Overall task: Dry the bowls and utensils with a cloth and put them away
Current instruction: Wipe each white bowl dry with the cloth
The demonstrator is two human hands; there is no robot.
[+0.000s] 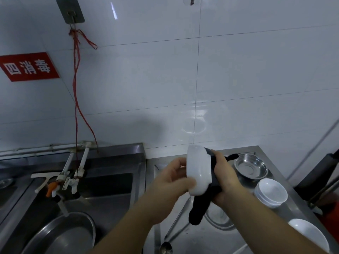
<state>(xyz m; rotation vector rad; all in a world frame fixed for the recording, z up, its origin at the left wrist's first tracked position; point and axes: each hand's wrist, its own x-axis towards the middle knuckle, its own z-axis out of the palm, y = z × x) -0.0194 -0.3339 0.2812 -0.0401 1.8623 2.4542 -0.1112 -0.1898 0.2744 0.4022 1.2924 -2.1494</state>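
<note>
Steel covers everything here: the sink [110, 191] on the left with a large round pan [62, 233] in it, and the surface [201, 241] on the right. On that surface sit a steel bowl [251, 168], a stack of white bowls [271, 192] and another white bowl [310, 235], with long utensils [176, 224] and a spoon [166, 247] nearer the sink. Above it, the left hand [172, 182] grips a white bowl [199, 169] on edge, while the right hand [225, 176] presses a dark cloth [200, 209] into it. Drying seems under way; the utensils likely still wait, and nothing shows being put away.
</note>
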